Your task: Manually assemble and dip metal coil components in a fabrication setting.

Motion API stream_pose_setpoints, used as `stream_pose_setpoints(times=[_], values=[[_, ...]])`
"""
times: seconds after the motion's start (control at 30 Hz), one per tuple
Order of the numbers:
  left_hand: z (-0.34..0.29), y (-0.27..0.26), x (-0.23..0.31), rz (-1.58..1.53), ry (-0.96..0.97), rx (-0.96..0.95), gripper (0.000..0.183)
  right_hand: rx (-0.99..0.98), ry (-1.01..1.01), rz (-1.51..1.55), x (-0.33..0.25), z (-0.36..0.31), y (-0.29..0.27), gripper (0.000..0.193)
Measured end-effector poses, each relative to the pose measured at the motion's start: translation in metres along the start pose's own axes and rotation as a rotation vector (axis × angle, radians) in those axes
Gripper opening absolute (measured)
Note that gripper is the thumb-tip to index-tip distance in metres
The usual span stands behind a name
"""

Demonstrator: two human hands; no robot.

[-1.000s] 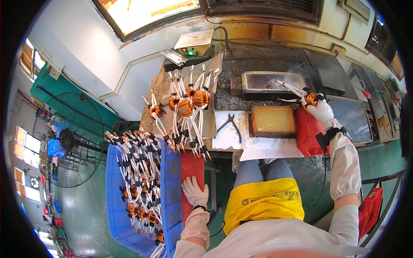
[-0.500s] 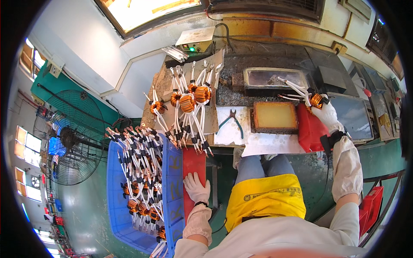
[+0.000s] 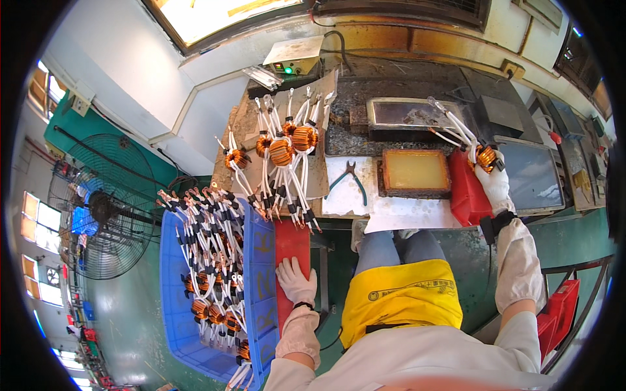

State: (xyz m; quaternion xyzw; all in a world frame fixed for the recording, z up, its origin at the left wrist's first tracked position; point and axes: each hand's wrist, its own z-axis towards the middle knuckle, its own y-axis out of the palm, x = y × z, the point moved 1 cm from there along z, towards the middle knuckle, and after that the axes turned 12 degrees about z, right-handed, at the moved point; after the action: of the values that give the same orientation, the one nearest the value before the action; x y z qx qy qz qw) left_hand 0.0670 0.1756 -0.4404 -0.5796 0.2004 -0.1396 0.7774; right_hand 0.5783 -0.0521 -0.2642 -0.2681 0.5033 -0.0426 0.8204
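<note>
In my gloved right hand is a copper-wound toroidal coil, gripped by its ring. Its white leads point away and to the left, and their bare tips are over or near the right end of a metal-framed solder pot. A red plastic block or bin stands just left of that hand. My gloved left hand lies flat with fingers spread on a red board, holding nothing. Beside it, a blue crate is filled with similar coils and leads.
Several coils stand on cardboard at the bench's left. Blue-handled cutters lie on white paper, next to a square tray of yellowish material. A control box with a green light sits behind. A large fan stands left.
My right hand has shifted slightly nearer and the coil has turned, so its lead tips have swung away and to the right across the pot. My left hand stays put.
</note>
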Motion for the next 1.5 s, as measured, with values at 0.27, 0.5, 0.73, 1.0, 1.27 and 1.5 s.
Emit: stream_pose_setpoints(times=[0.27, 0.5, 0.73, 1.0, 1.27, 1.5], values=[[-0.001, -0.001, -0.001, 0.001, -0.009, -0.016, 0.071, 0.112, 0.024, -0.058, -0.02, 0.019, 0.015, 0.041], [0.0, -0.004, 0.0, -0.013, -0.009, -0.007, 0.07, 0.138, 0.015, -0.027, -0.007, 0.034, 0.024, 0.036], [0.002, -0.006, 0.001, -0.019, 0.0, -0.001, 0.07, 0.169, 0.022, -0.084, 0.013, 0.041, 0.027, 0.04], [0.0, -0.005, 0.0, -0.008, 0.002, 0.004, 0.071, 0.139, 0.048, -0.15, 0.014, 0.045, 0.029, 0.042], [0.001, -0.003, 0.0, -0.011, -0.002, -0.006, 0.07, 0.123, 0.06, -0.248, 0.016, 0.049, 0.026, 0.052], [-0.001, -0.003, -0.001, -0.022, -0.017, -0.057, 0.074, 0.107, 0.17, -0.357, -0.006, 0.048, 0.028, 0.059]])
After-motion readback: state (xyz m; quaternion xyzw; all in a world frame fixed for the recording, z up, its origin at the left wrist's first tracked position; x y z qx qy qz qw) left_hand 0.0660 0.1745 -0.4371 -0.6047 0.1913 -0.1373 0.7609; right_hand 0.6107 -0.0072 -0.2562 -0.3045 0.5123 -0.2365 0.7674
